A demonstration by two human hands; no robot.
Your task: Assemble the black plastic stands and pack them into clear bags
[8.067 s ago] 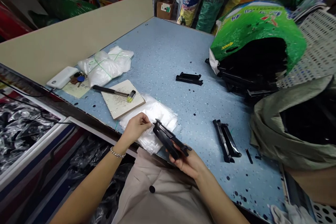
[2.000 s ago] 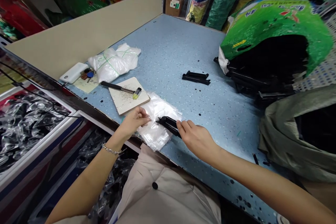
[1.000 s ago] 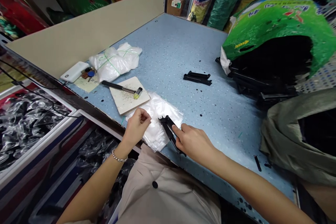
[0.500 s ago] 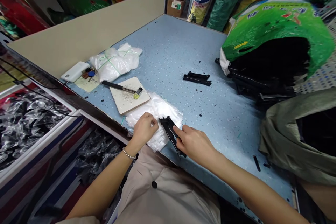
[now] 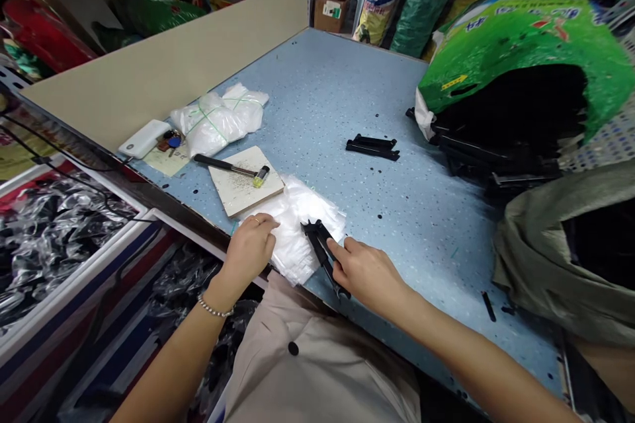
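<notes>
At the near edge of the table, the right hand (image 5: 370, 271) is clamped on a black part (image 5: 323, 258), thumb and index finger at its right flank. Whether this is one piece or two together cannot be determined. Its long axis runs from eleven o'clock to five; the toothed end points to eleven, over the stack of clear plastic (image 5: 295, 251), the plain end towards the wearer.

At nine o'clock from that grip, the left hand (image 5: 249, 246) rests its curled fingers at the stack's left side; whether they pinch a sheet cannot be told.

Recommended practice: hold the part steady, separate a single layer by its edge, and keep the teeth from snagging the film.

Farther out: a hammer (image 5: 231, 166) on a board (image 5: 233, 195) at ten o'clock, two black bars (image 5: 373, 148) at one, a green sack (image 5: 496, 46) towards two.
</notes>
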